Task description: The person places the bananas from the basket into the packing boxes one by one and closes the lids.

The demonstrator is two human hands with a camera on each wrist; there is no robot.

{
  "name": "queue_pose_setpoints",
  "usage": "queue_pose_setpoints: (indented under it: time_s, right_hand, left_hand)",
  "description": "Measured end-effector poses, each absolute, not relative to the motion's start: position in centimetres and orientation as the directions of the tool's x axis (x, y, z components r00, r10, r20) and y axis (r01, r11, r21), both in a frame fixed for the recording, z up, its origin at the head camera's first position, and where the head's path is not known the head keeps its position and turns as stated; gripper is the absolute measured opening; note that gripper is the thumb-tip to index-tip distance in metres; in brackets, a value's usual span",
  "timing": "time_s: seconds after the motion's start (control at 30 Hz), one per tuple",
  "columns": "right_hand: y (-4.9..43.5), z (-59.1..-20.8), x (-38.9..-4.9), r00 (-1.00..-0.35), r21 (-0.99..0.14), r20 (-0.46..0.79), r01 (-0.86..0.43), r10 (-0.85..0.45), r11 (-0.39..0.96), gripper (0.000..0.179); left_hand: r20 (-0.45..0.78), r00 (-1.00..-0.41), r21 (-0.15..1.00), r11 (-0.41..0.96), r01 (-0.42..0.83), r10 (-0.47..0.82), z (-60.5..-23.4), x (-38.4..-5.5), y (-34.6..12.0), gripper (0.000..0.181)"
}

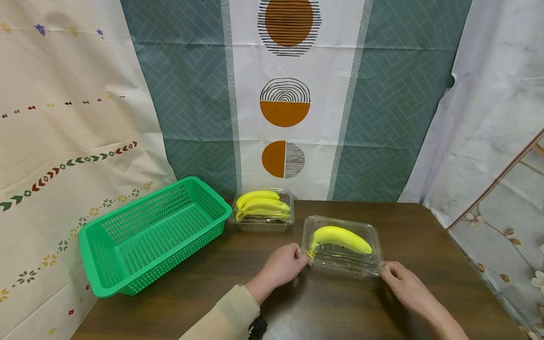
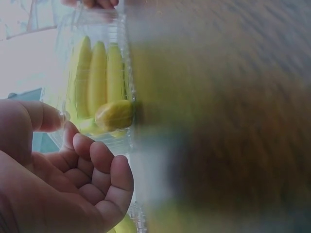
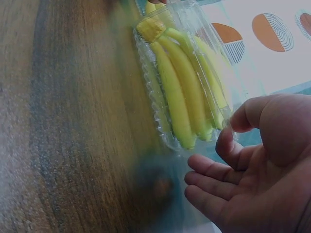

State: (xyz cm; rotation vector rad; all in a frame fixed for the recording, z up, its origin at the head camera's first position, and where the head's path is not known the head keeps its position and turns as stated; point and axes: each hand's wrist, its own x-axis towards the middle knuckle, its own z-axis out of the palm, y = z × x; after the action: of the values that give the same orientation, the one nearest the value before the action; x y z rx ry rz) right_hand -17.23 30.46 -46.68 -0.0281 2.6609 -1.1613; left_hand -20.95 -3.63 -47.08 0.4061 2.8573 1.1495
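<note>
A clear plastic clamshell box with a bunch of yellow bananas inside is in front of me in the head view. My left hand pinches its near left corner between thumb and index finger. At the near right corner, my right hand pinches the edge the same way. Both wrist views show the remaining fingers loosely bent below the box. The lid lies over the bananas; their stem end points toward the left hand.
Behind and to the left stands a second clear box, also holding bananas. A green plastic basket with nothing in it sits at the left of the brown table. Patterned cloths hang around the table's back and sides.
</note>
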Motion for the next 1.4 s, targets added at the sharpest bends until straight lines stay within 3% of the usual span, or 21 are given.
queue_pose_setpoints:
  time_s: [0.27, 0.5, 0.6, 0.73, 1.0, 1.4]
  right_hand:
    - [30.7, -46.6, -17.2, -0.976, -0.698, -0.202, 0.082, -0.085, 0.711, 0.050]
    - [30.9, -46.4, -17.3, -0.983, -0.630, -0.168, 0.052, -0.071, 0.775, 0.078]
    - [30.8, -46.3, -17.1, -0.990, -0.595, -0.123, 0.019, -0.068, 0.804, 0.082]
    - [30.5, -46.1, -16.7, -0.996, -0.561, -0.050, -0.030, -0.070, 0.827, 0.084]
    - [29.3, -46.1, -15.4, -0.984, -0.500, 0.136, -0.168, -0.115, 0.849, 0.078]
    - [28.2, -45.9, -14.4, -0.967, -0.416, 0.173, -0.245, -0.188, 0.876, 0.085]
  left_hand:
    - [0.066, -0.962, 0.637, 0.731, 0.245, 0.265, -46.9, -20.9, -3.8, 0.022]
    - [0.094, -0.960, 0.636, 0.726, 0.262, 0.264, -46.7, -20.6, -3.9, 0.026]
    - [0.097, -0.962, 0.648, 0.717, 0.255, 0.254, -46.5, -20.4, -3.9, 0.026]
    - [0.132, -0.961, 0.644, 0.716, 0.270, 0.244, -46.3, -20.1, -3.7, 0.028]
    - [0.216, -0.936, 0.559, 0.750, 0.352, 0.279, -45.8, -19.4, -3.3, 0.061]
    - [0.313, -0.877, 0.414, 0.779, 0.471, 0.364, -45.1, -18.2, -2.9, 0.066]
